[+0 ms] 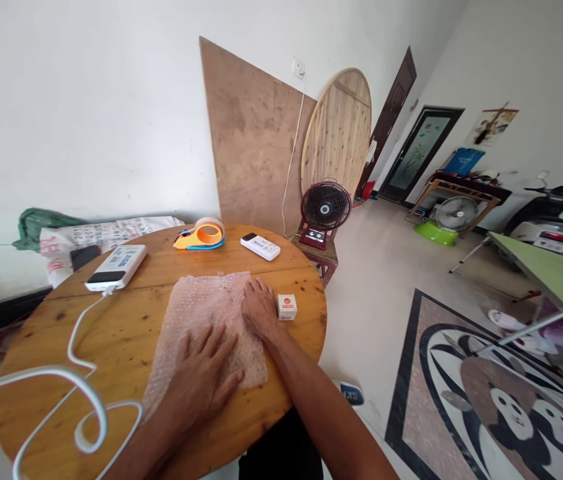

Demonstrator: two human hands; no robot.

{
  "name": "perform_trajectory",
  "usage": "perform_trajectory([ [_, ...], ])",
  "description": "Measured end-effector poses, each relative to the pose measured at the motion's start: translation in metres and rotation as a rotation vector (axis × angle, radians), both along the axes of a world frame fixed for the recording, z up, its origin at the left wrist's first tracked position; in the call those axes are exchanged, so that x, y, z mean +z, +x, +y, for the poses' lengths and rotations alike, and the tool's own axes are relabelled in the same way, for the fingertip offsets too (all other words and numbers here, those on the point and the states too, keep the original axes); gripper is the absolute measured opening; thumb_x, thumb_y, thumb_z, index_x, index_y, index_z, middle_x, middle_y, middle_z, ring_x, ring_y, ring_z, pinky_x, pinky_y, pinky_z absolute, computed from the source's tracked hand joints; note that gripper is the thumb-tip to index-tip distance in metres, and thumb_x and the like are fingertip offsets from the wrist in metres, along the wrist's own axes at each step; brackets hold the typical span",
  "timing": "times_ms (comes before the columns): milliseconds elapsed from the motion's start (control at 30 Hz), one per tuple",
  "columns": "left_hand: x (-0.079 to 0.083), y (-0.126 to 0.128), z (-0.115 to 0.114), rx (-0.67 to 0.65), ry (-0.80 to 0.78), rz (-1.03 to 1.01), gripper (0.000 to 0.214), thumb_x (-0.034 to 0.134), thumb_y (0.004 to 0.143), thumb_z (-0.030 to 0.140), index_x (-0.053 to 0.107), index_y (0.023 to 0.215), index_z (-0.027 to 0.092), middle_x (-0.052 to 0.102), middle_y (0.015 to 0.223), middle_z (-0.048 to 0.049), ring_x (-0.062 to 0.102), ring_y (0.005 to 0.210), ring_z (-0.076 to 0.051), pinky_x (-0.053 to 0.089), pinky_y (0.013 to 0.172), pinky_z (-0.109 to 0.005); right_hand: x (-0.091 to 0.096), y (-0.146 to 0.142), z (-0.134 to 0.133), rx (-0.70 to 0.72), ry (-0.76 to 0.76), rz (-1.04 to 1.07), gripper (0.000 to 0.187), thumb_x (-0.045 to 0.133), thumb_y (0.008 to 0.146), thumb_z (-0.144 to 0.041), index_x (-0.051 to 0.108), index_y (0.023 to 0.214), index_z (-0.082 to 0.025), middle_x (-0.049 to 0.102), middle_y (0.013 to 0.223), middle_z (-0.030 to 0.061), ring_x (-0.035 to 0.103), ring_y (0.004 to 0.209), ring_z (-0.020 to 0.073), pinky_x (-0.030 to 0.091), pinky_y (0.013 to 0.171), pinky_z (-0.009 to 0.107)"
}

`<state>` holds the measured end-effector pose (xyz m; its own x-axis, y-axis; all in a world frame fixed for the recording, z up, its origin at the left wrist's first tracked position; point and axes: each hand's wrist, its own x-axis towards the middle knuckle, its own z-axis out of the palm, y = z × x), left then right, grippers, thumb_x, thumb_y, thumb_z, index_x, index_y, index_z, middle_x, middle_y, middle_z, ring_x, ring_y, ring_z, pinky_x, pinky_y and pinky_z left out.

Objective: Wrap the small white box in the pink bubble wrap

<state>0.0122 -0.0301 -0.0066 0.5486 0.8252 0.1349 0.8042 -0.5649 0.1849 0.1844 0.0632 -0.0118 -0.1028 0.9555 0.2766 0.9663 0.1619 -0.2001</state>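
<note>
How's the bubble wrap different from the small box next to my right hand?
The bubble wrap is a flat, pinkish sheet; the small box is pale with red print. The bubble wrap covers far more space than the small box. Your left hand and right hand lie on the bubble wrap; the small box stands beside the right hand. Both things are on the wooden table.

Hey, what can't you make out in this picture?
In the head view:
Bubble wrap directly beneath the left hand and right hand: covered by them.
Lower lettering on the small box: too small.
Far end of the white cable: cut off by the picture's edge.
</note>
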Motion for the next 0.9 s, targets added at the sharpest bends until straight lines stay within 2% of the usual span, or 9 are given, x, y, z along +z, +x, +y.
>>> perform_trajectory([
  [200,0.017,0.003,-0.01,0.09,0.016,0.037,0.054,0.05,0.082,0.042,0.049,0.133,0.025,0.027,0.152,-0.015,0.014,0.141,-0.039,0.009,0.109,-0.063,0.007,0.001,-0.002,0.007,-0.054,-0.004,0.034,0.038,0.091,-0.024,0.049,0.122,-0.015,0.051,0.131,0.0126,0.035,0.128,0.0259,0.033,0.099,0.042],
  [333,0.029,0.003,-0.015,0.029,-0.077,0.071,0.057,0.051,0.081,0.037,0.044,0.136,0.026,0.029,0.152,-0.0126,0.015,0.141,-0.036,0.009,0.109,-0.063,0.006,0.001,-0.003,0.007,-0.031,0.0,0.035,0.039,0.09,-0.02,0.05,0.123,-0.014,0.051,0.13,0.0138,0.036,0.127,0.0251,0.033,0.1,0.04],
  [467,0.028,0.002,-0.015,-0.033,-0.146,0.039,0.06,0.046,0.084,0.041,0.035,0.141,0.027,0.028,0.152,-0.0116,0.018,0.141,-0.034,0.012,0.109,-0.063,0.015,-0.007,-0.007,0.035,0.023,-0.039,0.041,0.04,0.087,-0.014,0.049,0.127,-0.012,0.043,0.139,0.0159,0.031,0.131,0.0263,0.032,0.101,0.04],
  [567,0.024,0.001,-0.015,-0.029,-0.138,0.018,0.061,0.047,0.083,0.042,0.036,0.141,0.027,0.027,0.152,-0.0121,0.017,0.141,-0.035,0.011,0.109,-0.063,0.035,-0.009,-0.018,0.087,0.019,-0.06,0.041,0.038,0.087,-0.013,0.051,0.126,-0.011,0.041,0.141,0.0165,0.031,0.132,0.0272,0.032,0.101,0.04],
  [667,0.024,0.0,-0.014,-0.03,-0.136,0.003,0.059,0.047,0.083,0.043,0.038,0.14,0.027,0.028,0.152,-0.0122,0.017,0.141,-0.035,0.01,0.109,-0.063,0.062,0.012,-0.035,0.169,0.002,-0.062,0.04,0.044,0.086,-0.021,0.052,0.124,-0.015,0.046,0.138,0.0134,0.036,0.129,0.0265,0.029,0.103,0.04],
  [733,0.023,-0.001,-0.015,-0.033,-0.132,-0.01,0.058,0.047,0.083,0.042,0.039,0.139,0.027,0.029,0.151,-0.0117,0.018,0.141,-0.034,0.011,0.109,-0.062,0.075,0.036,-0.047,0.184,-0.026,-0.071,0.046,0.051,0.083,-0.028,0.048,0.128,-0.018,0.048,0.137,0.0116,0.041,0.124,0.0259,0.031,0.101,0.04],
  [800,0.022,-0.002,-0.015,-0.032,-0.13,-0.019,0.058,0.047,0.083,0.041,0.04,0.139,0.027,0.03,0.151,-0.0114,0.018,0.141,-0.034,0.01,0.109,-0.061,0.082,0.06,-0.055,0.081,-0.105,-0.087,0.058,0.058,0.078,-0.032,0.044,0.133,-0.017,0.049,0.135,0.0139,0.043,0.122,0.0281,0.032,0.098,0.041],
  [833,0.021,-0.002,-0.015,-0.032,-0.13,-0.022,0.058,0.047,0.083,0.041,0.04,0.138,0.027,0.031,0.151,-0.0113,0.018,0.141,-0.034,0.01,0.109,-0.061,0.082,0.07,-0.058,0.008,-0.142,-0.076,0.058,0.059,0.077,-0.033,0.046,0.131,-0.017,0.051,0.132,0.0147,0.046,0.119,0.0284,0.034,0.096,0.04],
  [900,0.019,-0.002,-0.015,-0.026,-0.121,-0.028,0.057,0.047,0.082,0.041,0.041,0.137,0.027,0.031,0.151,-0.0116,0.019,0.14,-0.035,0.011,0.109,-0.062,0.076,0.085,-0.06,-0.032,-0.204,-0.03,0.048,0.059,0.078,-0.035,0.052,0.123,-0.018,0.059,0.12,0.0126,0.053,0.109,0.0258,0.038,0.089,0.035],
])
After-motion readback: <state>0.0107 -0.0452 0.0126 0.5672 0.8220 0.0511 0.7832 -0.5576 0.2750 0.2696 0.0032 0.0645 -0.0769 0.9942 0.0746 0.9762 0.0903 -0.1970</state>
